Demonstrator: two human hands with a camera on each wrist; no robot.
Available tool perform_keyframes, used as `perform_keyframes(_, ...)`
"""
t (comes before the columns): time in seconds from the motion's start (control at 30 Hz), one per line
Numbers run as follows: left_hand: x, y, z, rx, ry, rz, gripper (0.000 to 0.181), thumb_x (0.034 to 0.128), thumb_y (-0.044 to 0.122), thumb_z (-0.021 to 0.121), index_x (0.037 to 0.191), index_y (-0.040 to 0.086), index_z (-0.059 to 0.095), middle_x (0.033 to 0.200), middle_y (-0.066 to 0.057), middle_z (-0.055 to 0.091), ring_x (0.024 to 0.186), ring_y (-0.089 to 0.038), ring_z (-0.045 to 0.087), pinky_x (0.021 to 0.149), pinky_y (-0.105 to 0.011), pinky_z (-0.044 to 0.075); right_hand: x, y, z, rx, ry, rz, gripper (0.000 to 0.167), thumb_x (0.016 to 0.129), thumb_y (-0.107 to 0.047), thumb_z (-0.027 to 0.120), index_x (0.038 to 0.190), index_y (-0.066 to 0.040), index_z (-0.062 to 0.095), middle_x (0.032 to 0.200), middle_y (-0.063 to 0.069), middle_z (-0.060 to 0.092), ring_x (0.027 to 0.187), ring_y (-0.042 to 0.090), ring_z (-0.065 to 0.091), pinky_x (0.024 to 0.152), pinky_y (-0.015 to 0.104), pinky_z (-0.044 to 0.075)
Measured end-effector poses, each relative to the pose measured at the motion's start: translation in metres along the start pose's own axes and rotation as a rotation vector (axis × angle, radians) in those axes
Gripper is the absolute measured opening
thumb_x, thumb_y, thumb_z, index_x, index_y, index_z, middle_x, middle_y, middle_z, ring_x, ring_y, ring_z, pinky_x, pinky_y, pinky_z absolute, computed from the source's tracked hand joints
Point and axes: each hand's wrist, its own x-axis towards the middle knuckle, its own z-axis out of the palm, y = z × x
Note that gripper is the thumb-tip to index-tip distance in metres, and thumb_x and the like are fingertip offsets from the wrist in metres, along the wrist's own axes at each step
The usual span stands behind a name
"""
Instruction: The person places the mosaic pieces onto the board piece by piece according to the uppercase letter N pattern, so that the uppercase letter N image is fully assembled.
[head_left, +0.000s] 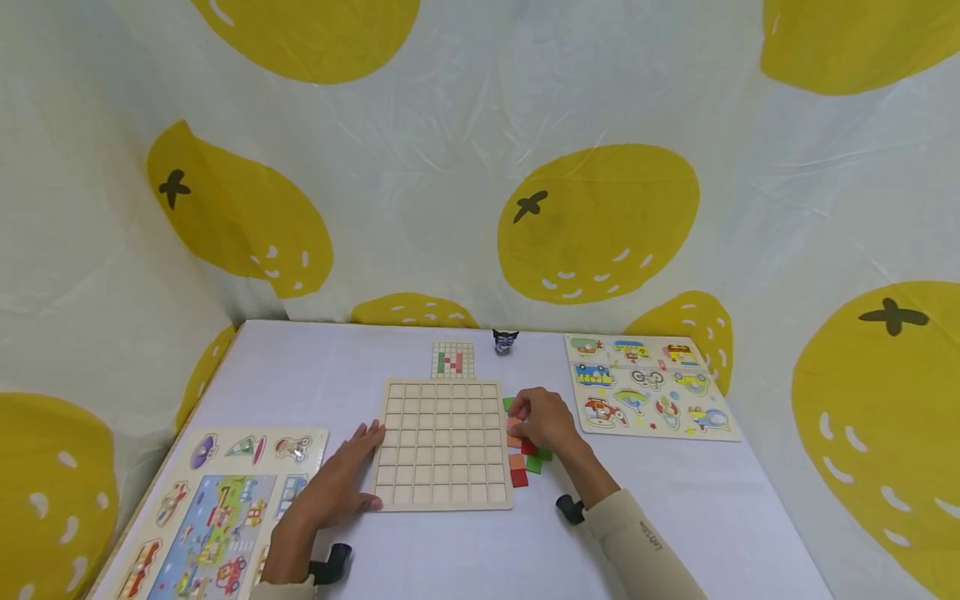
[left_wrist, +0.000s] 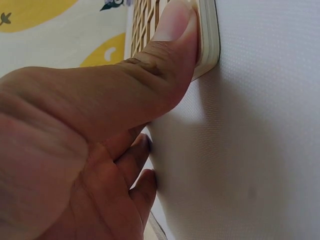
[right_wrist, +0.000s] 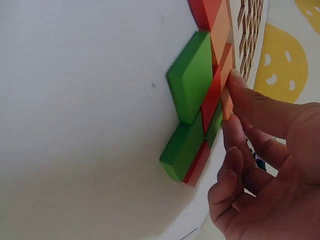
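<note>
Picking apparently underway: orange tile (right_wrist: 227,104) pinched by right hand (head_left: 547,421) beside board (head_left: 442,455) touched by outspread left hand (head_left: 339,479), lifting likely required.

A pale wooden board (head_left: 442,447), flat, its square cells bare, lies inward from the far edge of the table (head_left: 735,517). Red, green and orange square tiles (head_left: 533,464) cluster along the board's right edge, several touching.

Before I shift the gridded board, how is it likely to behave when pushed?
The gridded board should stay stiff, as it looks thick and straight-edged. It will probably slide rather than tip, since it lies flat and low on the white tabletop. Pushed right, it would likely nudge the coloured tiles close beside it.
</note>
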Motion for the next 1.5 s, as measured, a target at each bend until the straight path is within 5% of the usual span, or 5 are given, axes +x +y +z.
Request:
perform_keyframes(0.23,0.000,-0.002,0.001,0.003,-0.004,0.001,0.117,0.0672,0.012,0.097,0.166,0.005,0.034,0.175,-0.015,0.027,0.164,-0.040,0.020,0.134,-0.060,0.020,0.002,0.003,-0.002,0.048,0.002,0.036,0.016,0.085,-0.017,0.090,0.086,-0.018,0.074,0.079,0.001,0.064,0.076,0.019,0.058,0.061,0.027,0.047)
perform_keyframes(0.73,0.001,-0.002,0.002,0.001,-0.005,-0.007,0.117,0.0669,0.012,0.097,0.166,0.005,0.034,0.175,-0.014,0.028,0.164,-0.039,0.020,0.134,-0.060,0.020,0.004,-0.019,0.011,0.193,0.122,-0.049,0.015,0.089,-0.017,0.086,0.094,-0.019,0.072,0.080,0.000,0.066,0.079,0.020,0.057,0.064,0.030,0.045)
perform_keyframes(1.5,0.002,-0.002,0.002,0.000,0.003,0.002,0.117,0.0669,0.013,0.097,0.166,0.005,0.034,0.175,-0.014,0.028,0.164,-0.039,0.020,0.134,-0.060,0.020,0.021,-0.055,0.040,0.206,0.102,-0.073,0.015,0.089,-0.020,0.086,0.091,-0.019,0.072,0.075,-0.003,0.065,0.074,0.017,0.059,0.064,0.029,0.044)
